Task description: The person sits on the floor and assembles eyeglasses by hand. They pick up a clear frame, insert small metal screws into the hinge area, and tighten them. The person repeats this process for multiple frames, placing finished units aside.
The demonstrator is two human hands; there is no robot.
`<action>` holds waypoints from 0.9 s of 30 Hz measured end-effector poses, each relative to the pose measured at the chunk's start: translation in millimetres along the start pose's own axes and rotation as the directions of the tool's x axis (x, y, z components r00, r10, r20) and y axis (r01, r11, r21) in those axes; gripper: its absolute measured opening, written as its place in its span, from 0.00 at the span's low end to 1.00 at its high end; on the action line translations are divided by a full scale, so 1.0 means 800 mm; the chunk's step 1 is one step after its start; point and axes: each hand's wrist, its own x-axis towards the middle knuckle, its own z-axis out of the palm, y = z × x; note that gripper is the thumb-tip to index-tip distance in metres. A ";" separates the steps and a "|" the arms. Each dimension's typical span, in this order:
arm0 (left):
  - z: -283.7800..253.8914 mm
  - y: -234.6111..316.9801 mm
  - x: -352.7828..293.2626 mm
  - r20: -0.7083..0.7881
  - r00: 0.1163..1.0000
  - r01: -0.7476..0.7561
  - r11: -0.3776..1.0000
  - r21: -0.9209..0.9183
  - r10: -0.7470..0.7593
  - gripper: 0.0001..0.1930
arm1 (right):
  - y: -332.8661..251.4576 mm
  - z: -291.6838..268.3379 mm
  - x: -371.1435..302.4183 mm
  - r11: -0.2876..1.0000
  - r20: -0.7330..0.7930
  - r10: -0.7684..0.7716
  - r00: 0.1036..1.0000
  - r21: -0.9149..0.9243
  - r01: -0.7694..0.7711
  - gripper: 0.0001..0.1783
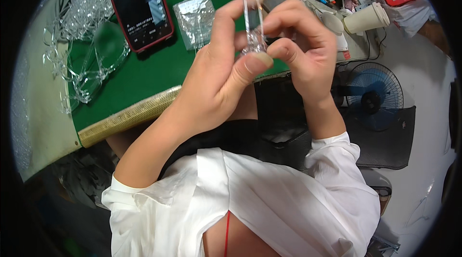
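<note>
Both hands are raised over the near right edge of the green work surface, holding a clear plastic eyeglass frame [253, 16] upright between them. My left hand [211, 76] pinches its lower end, thumb in front and index finger bent round behind. On the other side, my right hand [308, 47] has its fingers curled, with thumb and index finger closed at the frame's lower end. Fingers hide part of that end, so any small piece there cannot be made out. A heap of similar clear plastic frames [91, 13] lies at the left, with some looser ones nearer me.
A phone in a red case [142, 11] and a clear bag of small parts [195, 21] lie on the green mat [134, 79]. A gold mesh-like strip [130, 115] runs along its near edge. At the right are a paper cup [368, 18] and a fan [373, 95].
</note>
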 end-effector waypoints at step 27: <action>0.086 -0.053 0.176 0.127 0.966 -0.231 0.529 0.817 0.225 0.10 | 0.012 -0.208 0.061 0.964 -0.621 -0.257 0.740 -0.222 0.149 0.14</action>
